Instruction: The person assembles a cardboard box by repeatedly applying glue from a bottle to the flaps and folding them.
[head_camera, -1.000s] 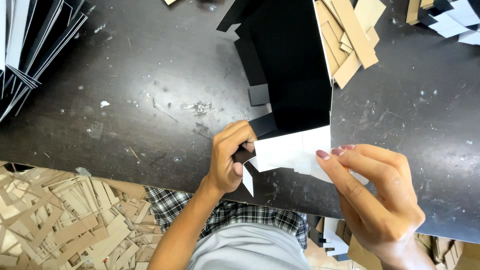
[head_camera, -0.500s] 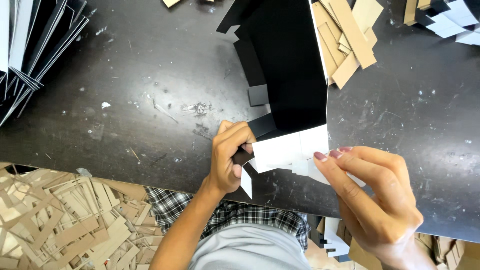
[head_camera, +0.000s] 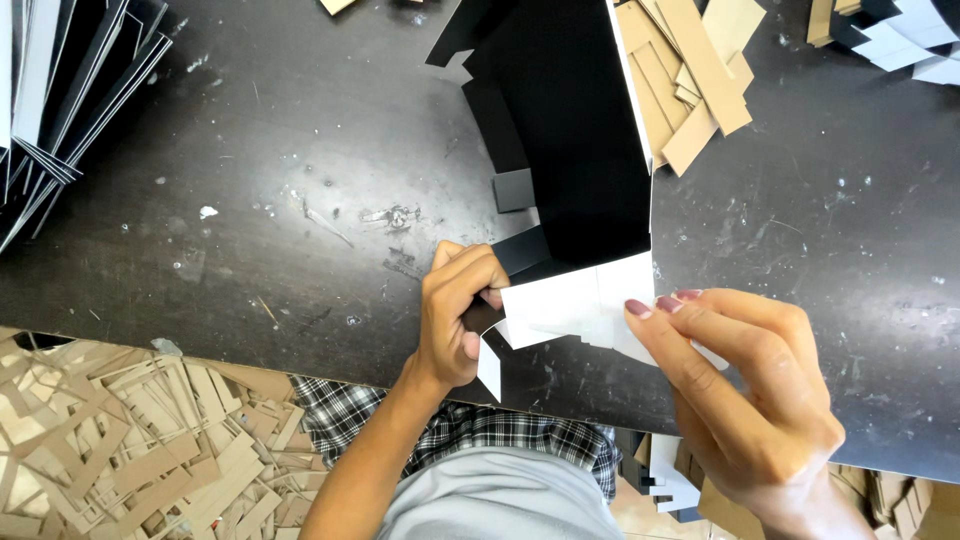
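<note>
Risk, as judged: the white flap (head_camera: 585, 305) could tear or crease off-line if the two hands pull unevenly, and the box could slide on the dark table (head_camera: 250, 180) since nothing braces its far end.

Left hand (head_camera: 455, 315) — seen nearest, at about 7 o'clock of the box. The fingers are curled tight, pinching the left edge of the flap and a small black tab; the wrist is bent, the forearm rising from the lower edge of the view.

Right hand (head_camera: 750, 390) — at 4 o'clock of the box. The fingers are extended and drawn together, the tips pressed on the flap's right part; whether the thumb grips beneath cannot be told.

Black cardboard box (head_camera: 580, 150) — partly folded, lying at the table's near edge and extending toward 12 o'clock.

Farther, at 1 o'clock, tan cardboard strips (head_camera: 690, 70) are heaped just beside the box; at 10 o'clock, stacked sheets (head_camera: 50, 90).
</note>
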